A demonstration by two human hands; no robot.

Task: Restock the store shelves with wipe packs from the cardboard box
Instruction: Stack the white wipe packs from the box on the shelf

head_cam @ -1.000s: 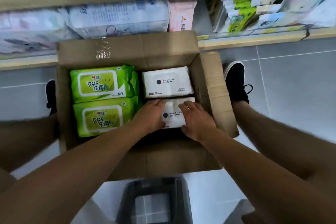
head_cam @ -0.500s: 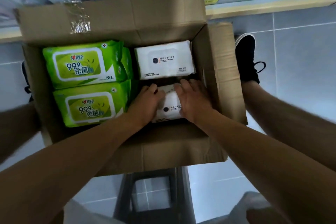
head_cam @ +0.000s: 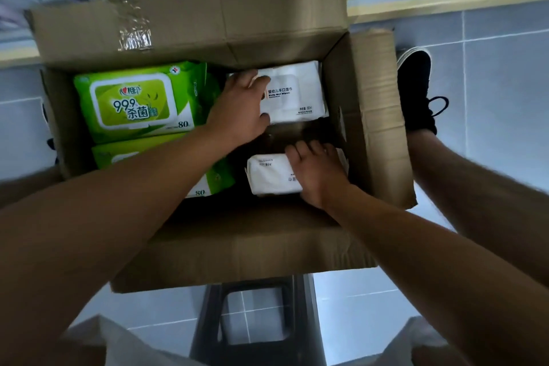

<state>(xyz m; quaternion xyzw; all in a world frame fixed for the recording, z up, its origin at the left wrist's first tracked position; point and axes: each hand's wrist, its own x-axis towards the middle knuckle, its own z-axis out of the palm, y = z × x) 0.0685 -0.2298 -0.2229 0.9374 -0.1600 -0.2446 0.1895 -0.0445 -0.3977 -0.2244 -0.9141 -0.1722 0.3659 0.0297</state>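
Both hands are down inside the cardboard box (head_cam: 267, 27), which sits open on the grey tiled floor (head_cam: 505, 74) in front of the store shelf (head_cam: 445, 0). The left hand (head_cam: 237, 110) is on the far white wipe pack (head_cam: 297, 95), fingers curled over its left end with the thumb at its near edge, so it grips that pack at the far right of the box. The right hand (head_cam: 319, 172) is on the near white wipe pack (head_cam: 270, 175), fingers wrapped over the pack's right part, gripping it; this one lies at the near right of the box, and a strip of bare, dark box floor shows between the two white packs. Over on the left side of the box, two green wipe packs lie flat: the far green pack (head_cam: 133, 101) in plain view with its white-framed label up, and the near green pack (head_cam: 208, 184) just beside it, largely hidden under the left forearm. The right box flap (head_cam: 377, 116) hangs outward, and a black shoe (head_cam: 416, 92) stands on the tiles just to its right. Soft packaged goods, blurred, fill the shelf beyond the box. At the near edge, a dark stool (head_cam: 255, 324) stands partly under the box's near flap.
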